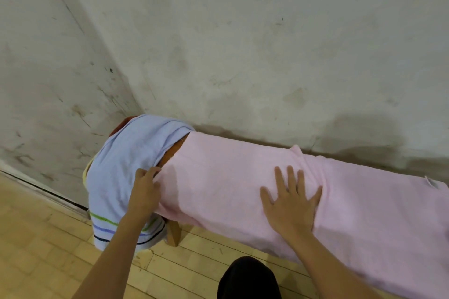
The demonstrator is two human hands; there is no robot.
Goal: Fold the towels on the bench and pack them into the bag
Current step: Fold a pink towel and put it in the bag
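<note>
A: Quick, where are the towels?
B: Pink towel (243, 177) spread along the desk (174, 233), covers most of the top, front edge hangs over the near side. Blue towel (121, 165) w/ green, blue & dark stripes draped over the desk's left end, hanging twd the floor (36, 238). Bit of yellow cloth (85, 172) peeks out under its left edge.
A: Hands?
B: Left hand (145, 189) at the pink towel's left end, near side; fingers curled, pinching its edge right by the blue one. Right hand (290, 204) flat on the pink towel approx mid-desk, fingers straight & spread, palm down, gripping nothing.
A: Anything else?
B: Desk is against a scuffed wall (243, 43). One wooden leg shows below the towels. Bag: can't see one.
</note>
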